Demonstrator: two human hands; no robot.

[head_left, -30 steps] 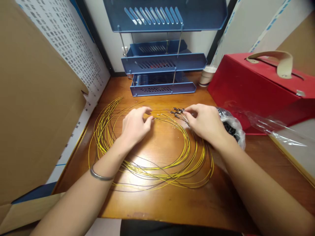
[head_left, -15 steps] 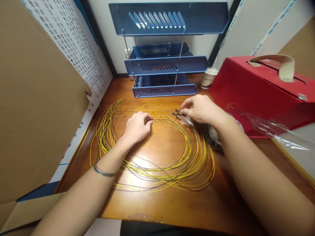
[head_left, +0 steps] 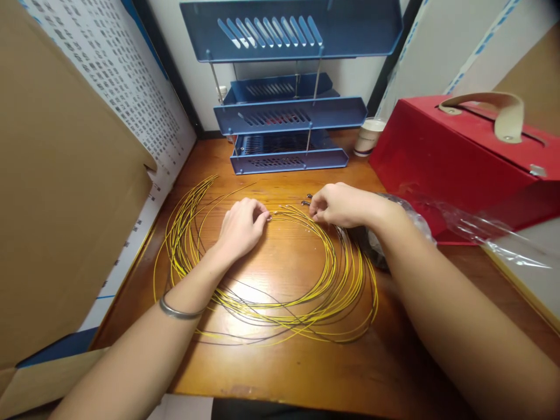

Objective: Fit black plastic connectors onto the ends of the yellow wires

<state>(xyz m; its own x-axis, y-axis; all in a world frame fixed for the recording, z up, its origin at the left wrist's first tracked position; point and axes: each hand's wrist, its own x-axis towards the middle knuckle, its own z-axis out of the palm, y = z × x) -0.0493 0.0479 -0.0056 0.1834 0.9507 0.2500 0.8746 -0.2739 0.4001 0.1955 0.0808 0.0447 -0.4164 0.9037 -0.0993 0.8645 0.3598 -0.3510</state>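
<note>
Loose coils of thin yellow and dark wires (head_left: 326, 274) lie in a wide ring on the wooden desk. My left hand (head_left: 245, 224) is inside the left part of the ring, thumb and index finger pinched on the end of a yellow wire at the top. To its right, my right hand (head_left: 339, 204) is bent down over the bundle, thumb and fingertips closed together at the wires; what they pinch is too small to make out. Dark connector ends (head_left: 305, 202) stick out just left of my right fingertips; the other ends are hidden under that hand.
A blue three-tier tray rack (head_left: 289, 160) stands at the back, with a paper cup (head_left: 368, 139) beside it. A red box (head_left: 459, 169) with a beige handle is on the right, and a clear plastic bag (head_left: 406, 213) lies behind my right forearm. Cardboard (head_left: 65, 175) rises on the left.
My right hand has moved a little down and left, from the dark connector ends toward the yellow wires, covering most of those ends. My left hand keeps its pinch nearly in place. The view has shifted slightly.
</note>
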